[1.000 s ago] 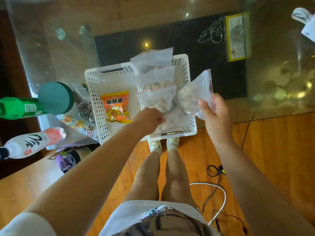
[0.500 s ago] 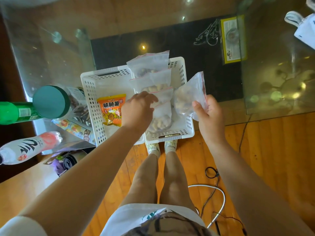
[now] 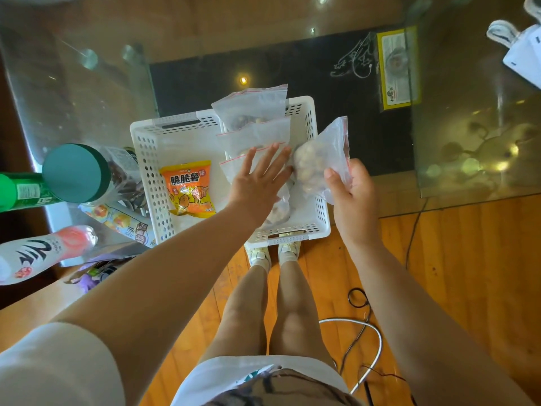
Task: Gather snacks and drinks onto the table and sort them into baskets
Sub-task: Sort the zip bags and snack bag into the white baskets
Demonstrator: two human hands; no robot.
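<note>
Sorting snack bags into the white basket (image 3: 147, 159).
Pressing left hand (image 3: 257, 183) flat, fingers spread, on stacked zip bags (image 3: 257, 133); right hand (image 3: 352, 191) pinching nut bag (image 3: 319, 162).

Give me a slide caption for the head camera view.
Left hand presses zip bags flat in the white basket; right hand holds another nut bag.

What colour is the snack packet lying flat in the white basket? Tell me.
Orange, with yellow and white print: the snack packet shows best in the head view, the only one given.
</note>
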